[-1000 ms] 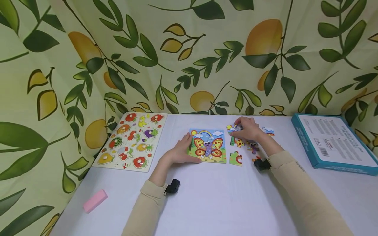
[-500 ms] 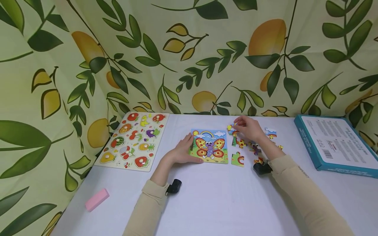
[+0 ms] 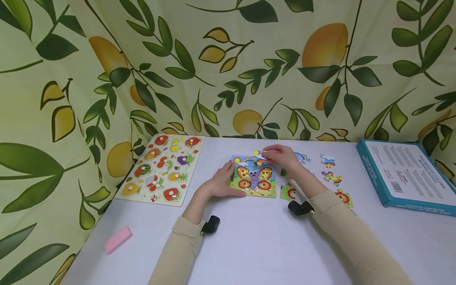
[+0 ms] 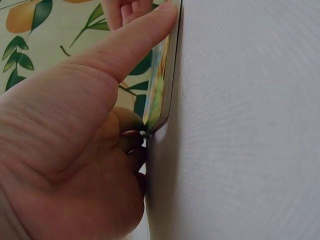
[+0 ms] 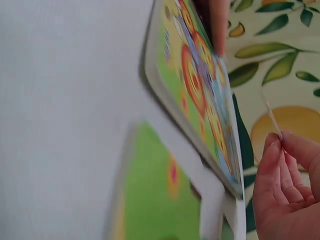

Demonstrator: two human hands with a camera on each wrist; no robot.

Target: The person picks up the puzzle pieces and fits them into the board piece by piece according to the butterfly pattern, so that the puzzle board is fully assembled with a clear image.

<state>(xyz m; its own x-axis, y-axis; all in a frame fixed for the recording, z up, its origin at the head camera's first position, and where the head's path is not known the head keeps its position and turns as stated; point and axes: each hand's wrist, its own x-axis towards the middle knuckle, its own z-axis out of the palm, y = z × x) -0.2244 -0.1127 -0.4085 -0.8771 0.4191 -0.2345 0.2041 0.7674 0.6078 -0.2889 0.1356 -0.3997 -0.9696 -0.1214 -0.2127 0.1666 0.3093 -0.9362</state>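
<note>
In the head view, a square butterfly puzzle board (image 3: 253, 180) lies flat on the table. My left hand (image 3: 222, 183) holds its left side, thumb along the near edge and fingers at the left edge. The left wrist view shows the thumb (image 4: 135, 40) against the board's rim (image 4: 165, 95). My right hand (image 3: 283, 157) pinches a small puzzle piece (image 3: 258, 154) with a sun and rainbow just over the board's top edge. The right wrist view has this piece (image 5: 273, 117) edge-on between thumb and fingertips, raised off the board.
Loose puzzle pieces lie right of the board, among them a green corner piece (image 3: 287, 192) and a rainbow piece (image 3: 327, 161). A fruit peg board (image 3: 160, 170) lies at left, a pink block (image 3: 118, 240) nearer. A teal-edged box (image 3: 406, 176) lies at right; a patterned curtain (image 3: 213, 95) hangs behind.
My right hand has picked the sun-and-rainbow piece up from the loose pieces and carried it left to above the board's top. The left hand stays on the board; the head view shifts slightly.
</note>
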